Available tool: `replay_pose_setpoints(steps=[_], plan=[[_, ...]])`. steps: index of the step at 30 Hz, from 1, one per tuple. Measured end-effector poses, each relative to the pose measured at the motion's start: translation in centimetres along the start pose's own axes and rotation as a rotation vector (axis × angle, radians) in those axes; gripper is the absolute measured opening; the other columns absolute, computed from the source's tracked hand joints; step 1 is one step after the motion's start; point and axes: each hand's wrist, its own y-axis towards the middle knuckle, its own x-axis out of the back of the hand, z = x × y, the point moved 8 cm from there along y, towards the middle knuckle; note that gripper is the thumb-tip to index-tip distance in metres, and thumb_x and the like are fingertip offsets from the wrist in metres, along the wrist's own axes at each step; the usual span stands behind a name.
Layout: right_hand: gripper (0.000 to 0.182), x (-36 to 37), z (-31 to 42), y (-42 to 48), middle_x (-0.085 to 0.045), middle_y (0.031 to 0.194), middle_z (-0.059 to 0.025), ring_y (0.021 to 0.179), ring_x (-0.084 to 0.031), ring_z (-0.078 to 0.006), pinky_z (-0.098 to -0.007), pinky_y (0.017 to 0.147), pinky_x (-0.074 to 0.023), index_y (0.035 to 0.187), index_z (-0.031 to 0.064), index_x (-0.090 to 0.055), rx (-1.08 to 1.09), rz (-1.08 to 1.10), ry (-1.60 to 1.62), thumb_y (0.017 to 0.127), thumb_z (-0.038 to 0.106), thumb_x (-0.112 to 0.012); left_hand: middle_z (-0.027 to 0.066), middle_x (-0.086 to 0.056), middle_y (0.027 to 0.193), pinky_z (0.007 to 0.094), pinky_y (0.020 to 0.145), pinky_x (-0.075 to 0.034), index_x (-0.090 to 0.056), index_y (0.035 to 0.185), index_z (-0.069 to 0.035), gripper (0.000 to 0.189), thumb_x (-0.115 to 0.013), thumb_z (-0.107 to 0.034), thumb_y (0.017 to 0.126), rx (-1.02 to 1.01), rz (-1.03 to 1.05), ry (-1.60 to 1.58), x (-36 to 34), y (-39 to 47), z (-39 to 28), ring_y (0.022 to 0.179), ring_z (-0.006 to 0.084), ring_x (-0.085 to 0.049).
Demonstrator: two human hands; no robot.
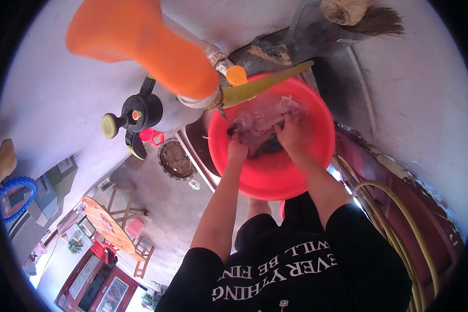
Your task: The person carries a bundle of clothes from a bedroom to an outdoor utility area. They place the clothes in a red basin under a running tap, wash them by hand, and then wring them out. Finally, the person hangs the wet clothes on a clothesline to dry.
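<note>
A round red plastic basin (pixel 323 160) stands before me with water and wet cloth in it. The cloth is a bunched greyish-pink piece (pixel 257 121) with a dark part (pixel 271 145) beneath or beside it; I cannot tell whether these are one garment or two. My left hand (pixel 238 149) grips the near left side of the cloth, its fingertips hidden in the folds. On the right side, my right hand (pixel 289 132) has its fingers on the bunched fabric, partly hidden by cloth and water. Across the basin's far rim hangs a yellow strip, seemingly a flattened hose (pixel 265 85).
A blurred orange object (pixel 152 43) looms close above, tied to the yellow strip. Left of the basin are a black pump-sprayer head (pixel 140 111) and a soil-filled pot (pixel 176 159). Yellowish hoses (pixel 401 202) loop at right. A bristle brush (pixel 378 21) lies at the back.
</note>
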Motion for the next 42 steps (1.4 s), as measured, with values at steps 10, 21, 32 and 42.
replay_pose_setpoints(steps=[10,21,32,42], plan=[[0.024,7.7,16.4,-11.4,-0.059,0.078,-0.0114,0.075,-0.059,-0.0306,-0.0394,0.066,-0.0469,0.077,0.006,-0.053,0.538,0.494,0.7,0.076,0.027,-0.064,0.0074,-0.057,0.11,0.035,0.092,-0.043,-0.046,0.126,-0.013,0.04,-0.036,-0.035,0.094,-0.517,0.147,-1.156,3.7,-6.2,-10.5,0.097,0.0223,-0.056],[0.02,-3.1,2.9,2.7,-0.059,0.094,-0.0182,0.078,-0.061,-0.035,-0.0463,0.064,-0.0495,0.092,0.0065,-0.06,0.332,0.022,-0.094,0.083,0.021,-0.05,0.0167,-0.037,0.133,0.0417,0.094,-0.042,-0.043,0.126,-0.007,0.045,-0.049,-0.023,0.085,-0.247,-0.169,0.276,1.4,-4.7,-4.9,0.112,0.0345,-0.049],[0.032,3.5,6.1,-4.4,-0.064,0.079,-0.0164,0.077,-0.063,-0.028,-0.0363,0.067,-0.0475,0.089,-0.0006,-0.058,0.315,0.393,0.431,0.075,0.026,-0.069,0.0203,-0.029,0.136,0.0444,0.096,-0.04,-0.036,0.131,-0.005,0.067,-0.063,-0.031,0.076,-0.067,0.029,0.43,5.4,-8.4,-8.4,0.124,0.0358,-0.037],[0.019,24.7,19.4,-11.6,-0.06,0.084,-0.0036,0.079,-0.055,-0.01,-0.0254,0.074,-0.044,0.092,0.0016,-0.058,0.579,0.451,0.762,0.081,0.014,-0.066,0.0114,-0.055,0.107,0.0363,0.088,-0.042,-0.052,0.108,-0.004,0.05,-0.071,-0.005,0.062,-0.939,-0.398,-0.248,10.3,-17.1,-14.6,0.103,0.027,-0.053]])
